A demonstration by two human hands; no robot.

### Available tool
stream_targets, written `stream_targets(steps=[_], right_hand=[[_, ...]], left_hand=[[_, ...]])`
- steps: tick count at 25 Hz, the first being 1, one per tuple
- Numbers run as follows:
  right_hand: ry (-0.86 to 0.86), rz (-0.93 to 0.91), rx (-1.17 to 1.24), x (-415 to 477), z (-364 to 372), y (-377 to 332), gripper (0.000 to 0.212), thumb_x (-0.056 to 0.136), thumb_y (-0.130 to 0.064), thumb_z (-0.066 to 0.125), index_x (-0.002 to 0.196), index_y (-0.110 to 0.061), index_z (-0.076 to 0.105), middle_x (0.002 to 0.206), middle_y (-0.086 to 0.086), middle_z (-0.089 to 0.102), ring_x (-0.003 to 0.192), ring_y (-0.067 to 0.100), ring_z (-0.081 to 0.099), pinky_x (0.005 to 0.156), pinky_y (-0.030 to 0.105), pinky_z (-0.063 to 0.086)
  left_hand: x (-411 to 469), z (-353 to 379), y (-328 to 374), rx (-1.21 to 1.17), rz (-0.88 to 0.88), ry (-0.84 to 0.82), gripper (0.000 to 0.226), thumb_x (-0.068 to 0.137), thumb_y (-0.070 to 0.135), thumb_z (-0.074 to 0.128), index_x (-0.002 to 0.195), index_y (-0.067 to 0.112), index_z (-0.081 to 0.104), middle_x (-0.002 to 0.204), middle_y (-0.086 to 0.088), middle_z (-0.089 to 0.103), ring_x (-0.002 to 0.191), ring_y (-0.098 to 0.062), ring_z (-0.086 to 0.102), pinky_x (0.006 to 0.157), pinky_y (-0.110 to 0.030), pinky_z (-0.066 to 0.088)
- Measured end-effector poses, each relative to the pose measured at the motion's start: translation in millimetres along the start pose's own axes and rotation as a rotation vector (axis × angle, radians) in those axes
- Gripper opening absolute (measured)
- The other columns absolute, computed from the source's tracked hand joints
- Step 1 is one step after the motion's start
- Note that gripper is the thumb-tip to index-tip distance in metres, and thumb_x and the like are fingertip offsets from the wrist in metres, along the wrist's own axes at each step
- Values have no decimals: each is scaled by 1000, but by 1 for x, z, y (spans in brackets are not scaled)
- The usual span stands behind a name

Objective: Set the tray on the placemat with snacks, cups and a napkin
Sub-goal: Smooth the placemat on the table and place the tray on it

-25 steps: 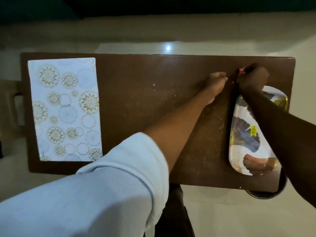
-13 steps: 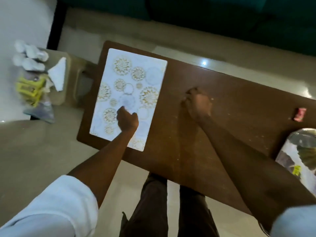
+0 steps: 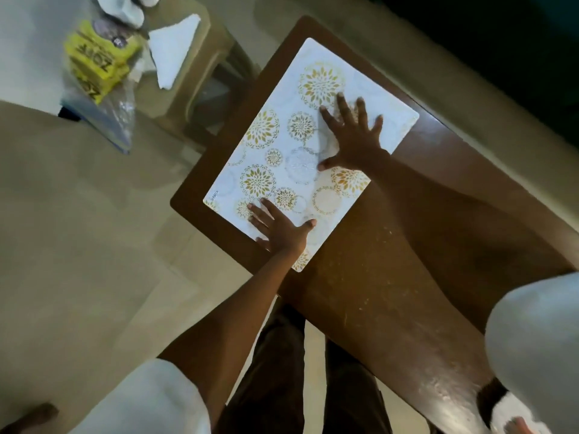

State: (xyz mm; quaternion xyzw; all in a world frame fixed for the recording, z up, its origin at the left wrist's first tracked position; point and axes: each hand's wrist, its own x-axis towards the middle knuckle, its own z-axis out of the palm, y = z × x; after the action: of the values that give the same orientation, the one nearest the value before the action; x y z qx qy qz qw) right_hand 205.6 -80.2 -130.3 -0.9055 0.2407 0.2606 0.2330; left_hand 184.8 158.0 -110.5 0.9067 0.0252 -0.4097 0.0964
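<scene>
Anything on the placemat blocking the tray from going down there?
Only the person's own hands. The left hand lies flat on the near corner of the white gold-patterned rectangular placemat, the right hand flat toward its far side. No other object sits on it. The tray is mostly out of view.

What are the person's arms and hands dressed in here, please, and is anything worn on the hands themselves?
Both arms wear short, loose sleeves of pale, whitish cloth, the left sleeve and the right sleeve, which end near the elbow and leave the forearms bare. The left hand and the right hand are bare: no gloves, and no ring, watch or band that I can make out.
</scene>
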Motion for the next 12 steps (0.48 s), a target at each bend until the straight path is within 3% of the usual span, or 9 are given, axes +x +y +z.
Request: stream_targets(steps=[5, 12], right_hand=[[70, 185, 154, -35, 13, 17, 137, 60, -92, 64, 162, -40, -10, 171, 0, -23, 157, 40, -21, 112, 82, -5], [166, 843, 510, -162, 87, 25, 135, 66, -92, 61, 162, -36, -16, 171, 3, -26, 157, 48, -10, 110, 83, 22]], left_hand=[[13, -16, -3, 115, 155, 50, 139, 70, 77, 74, 166, 20, -9, 172, -8, -22, 161, -33, -15, 128, -62, 5], [57, -36, 37, 728, 770, -4, 135, 70, 70, 79, 165, 29, -7, 174, -3, -17, 163, -32, -7, 123, -71, 15]])
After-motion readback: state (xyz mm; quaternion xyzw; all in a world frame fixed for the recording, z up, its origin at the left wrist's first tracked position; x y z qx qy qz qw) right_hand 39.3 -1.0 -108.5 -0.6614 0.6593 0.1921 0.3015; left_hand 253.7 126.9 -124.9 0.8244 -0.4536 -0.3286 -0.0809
